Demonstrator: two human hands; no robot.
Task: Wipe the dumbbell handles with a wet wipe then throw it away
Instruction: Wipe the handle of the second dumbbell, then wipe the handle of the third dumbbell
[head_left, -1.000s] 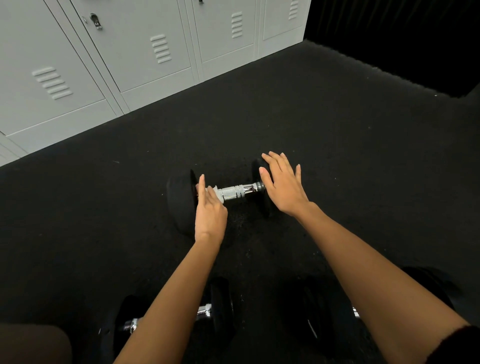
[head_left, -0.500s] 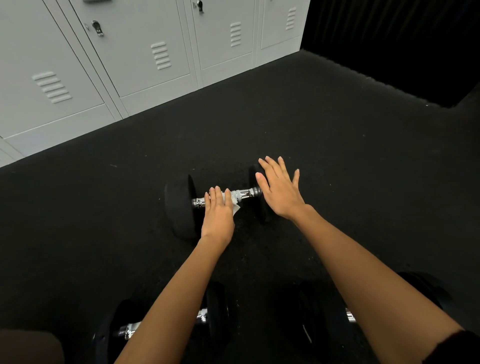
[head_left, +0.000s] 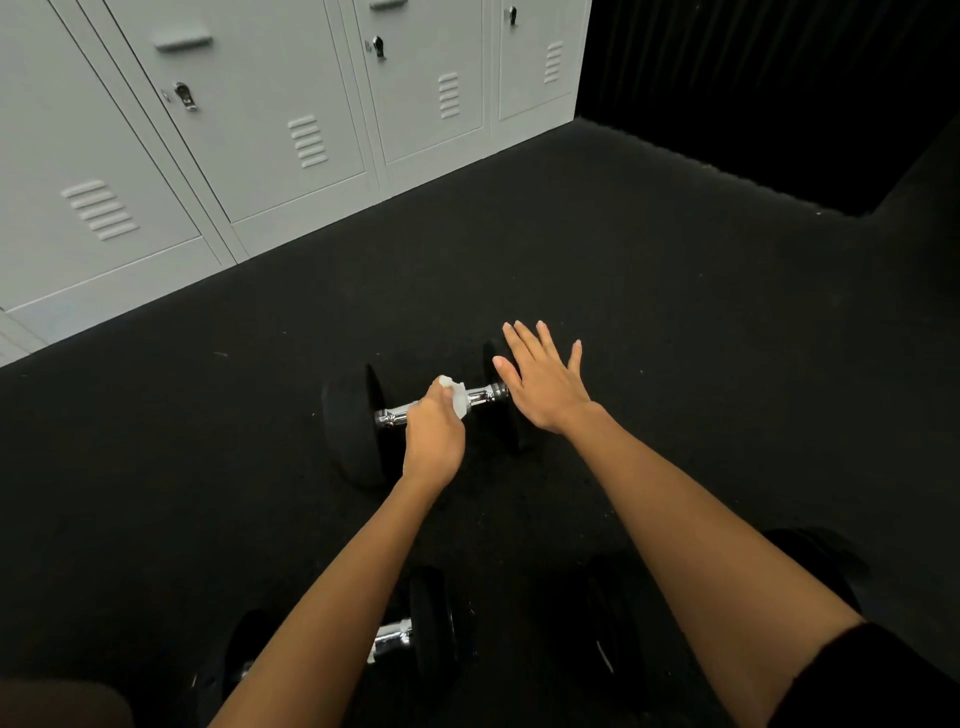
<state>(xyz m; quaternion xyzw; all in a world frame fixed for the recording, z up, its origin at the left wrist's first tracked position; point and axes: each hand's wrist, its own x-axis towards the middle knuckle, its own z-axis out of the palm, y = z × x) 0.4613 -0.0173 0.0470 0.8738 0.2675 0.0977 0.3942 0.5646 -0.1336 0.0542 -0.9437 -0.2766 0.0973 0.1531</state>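
At the far left stand the pale grey metal lockers (head_left: 249, 119). The black dumbbell with a chrome handle (head_left: 395, 415) lies on the black rubber floor (head_left: 649, 322) in the middle. Your left hand (head_left: 434, 439) is curled around the handle and grips the white wet wipe (head_left: 457, 397) against it. Your right hand (head_left: 540, 382) is flat, with fingers straight and spread, over the right black weight; whether it touches I cannot tell. Near you, a second black dumbbell (head_left: 415, 631) lies partly hidden under your left forearm.

Left hand (head_left: 434, 434) curled tight; right hand (head_left: 543, 382) flat, fingers spread.
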